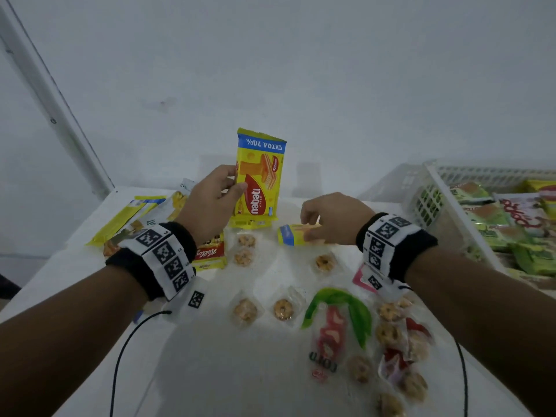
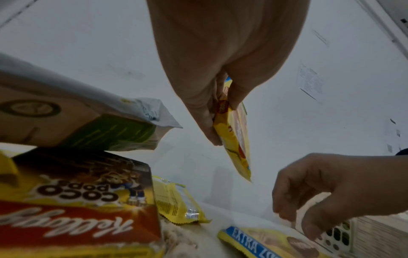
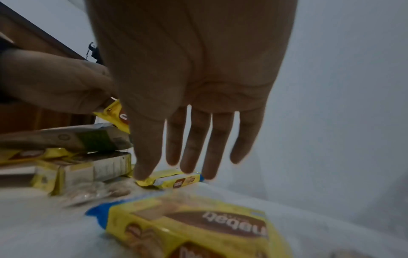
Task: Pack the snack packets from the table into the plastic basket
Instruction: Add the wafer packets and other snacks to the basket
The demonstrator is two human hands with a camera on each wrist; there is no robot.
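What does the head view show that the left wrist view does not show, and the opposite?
Only the head view shows the white plastic basket with its green packets, and the small wrapped cookies on the table. Only the left wrist view shows the Coco Pops box from close by, with its printed name. Both show the left hand gripping an upright yellow wafer packet, and the right hand reaching down over a second wafer packet.

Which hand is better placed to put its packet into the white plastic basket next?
Probably the right hand: it is nearer the white plastic basket and reaches the small yellow wafer packet. The left hand holds the tall yellow Nabati packet farther away.
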